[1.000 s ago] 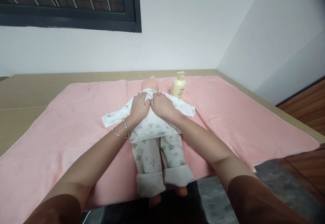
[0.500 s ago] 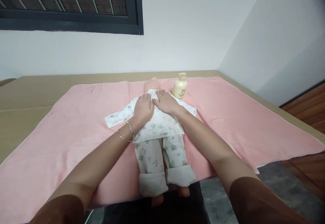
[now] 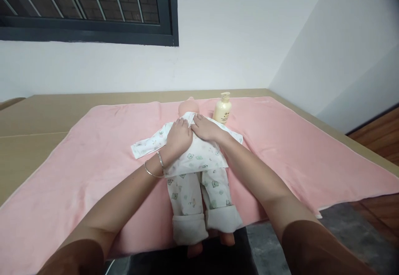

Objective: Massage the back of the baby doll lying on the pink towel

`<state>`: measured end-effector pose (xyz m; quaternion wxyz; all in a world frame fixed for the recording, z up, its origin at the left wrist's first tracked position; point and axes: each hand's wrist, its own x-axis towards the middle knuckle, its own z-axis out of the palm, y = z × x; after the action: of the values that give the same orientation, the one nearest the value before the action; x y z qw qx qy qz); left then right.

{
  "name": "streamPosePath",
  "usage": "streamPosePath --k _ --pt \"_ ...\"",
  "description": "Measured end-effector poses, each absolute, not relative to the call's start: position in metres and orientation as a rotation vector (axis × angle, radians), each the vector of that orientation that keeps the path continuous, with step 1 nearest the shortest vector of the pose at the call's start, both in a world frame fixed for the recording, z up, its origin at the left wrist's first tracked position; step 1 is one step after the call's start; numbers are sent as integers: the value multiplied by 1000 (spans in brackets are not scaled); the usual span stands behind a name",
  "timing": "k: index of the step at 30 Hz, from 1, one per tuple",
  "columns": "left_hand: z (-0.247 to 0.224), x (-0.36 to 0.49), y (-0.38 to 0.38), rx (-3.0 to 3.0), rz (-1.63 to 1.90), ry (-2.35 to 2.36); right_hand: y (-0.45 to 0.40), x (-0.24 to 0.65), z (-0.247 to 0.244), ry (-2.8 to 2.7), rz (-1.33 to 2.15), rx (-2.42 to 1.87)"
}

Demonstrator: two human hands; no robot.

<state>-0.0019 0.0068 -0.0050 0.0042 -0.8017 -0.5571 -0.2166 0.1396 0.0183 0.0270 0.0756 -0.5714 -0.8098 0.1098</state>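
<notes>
Right now, a baby doll (image 3: 193, 171) is laid face down on a pink towel (image 3: 280, 150) spread over the bench (image 3: 40, 113), with its feet past the near edge. The left hand (image 3: 178, 137) and the right hand (image 3: 207, 128) are pressed flat on the doll's back, side by side and touching, fingers spread open, nothing gripped. Two thin bangles (image 3: 153, 168) are worn on the left wrist. A cream bottle (image 3: 222, 109) is stood just beside the doll's head.
</notes>
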Motion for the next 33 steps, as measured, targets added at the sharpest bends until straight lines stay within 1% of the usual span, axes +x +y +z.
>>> streamPosePath --k 4,10,14,18,21,25,28,33 --pt "-6 1 4 -2556 -712 -1742 22 141 26 -2424 295 -1744" --pt "-7 -7 20 -2644 -795 -1846 -4 139 43 -2505 378 -1770" --pt "-10 0 9 -2582 -758 -1814 13 146 39 -2495 391 -1670" --pt "-13 1 5 -2597 -828 -1734 26 147 30 -2469 260 -1639" --pt "-15 -7 17 -2631 -930 -1762 10 137 30 -2423 194 -1714" --pt "-15 -16 30 -2571 -1077 -1830 -19 119 34 -2496 104 -1721" --pt "-16 -13 25 -2531 -1070 -1848 -18 115 33 -2477 18 -1662" --pt "-15 -3 9 -2517 -996 -1806 9 126 28 -2265 161 -1711"
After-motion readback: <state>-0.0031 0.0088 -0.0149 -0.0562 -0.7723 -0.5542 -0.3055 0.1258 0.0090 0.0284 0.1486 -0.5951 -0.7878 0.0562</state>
